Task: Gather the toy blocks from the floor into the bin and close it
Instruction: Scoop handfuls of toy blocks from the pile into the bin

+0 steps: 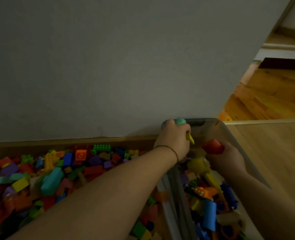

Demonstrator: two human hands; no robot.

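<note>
A translucent grey bin (217,129) stands on the floor at lower right, holding several coloured toy blocks (209,212). My left hand (173,141) is over the bin's far end, gripping a teal piece (180,121) and a yellow block (190,139). My right hand (227,157) is inside the bin, holding a red block (212,146). A big pile of loose blocks (53,174) covers the floor to the bin's left.
A grey wall (108,66) with a wooden baseboard (70,142) runs just behind the pile and bin. Wooden floor (273,153) lies to the right of the bin. A doorway with more wooden floor (271,94) opens at upper right.
</note>
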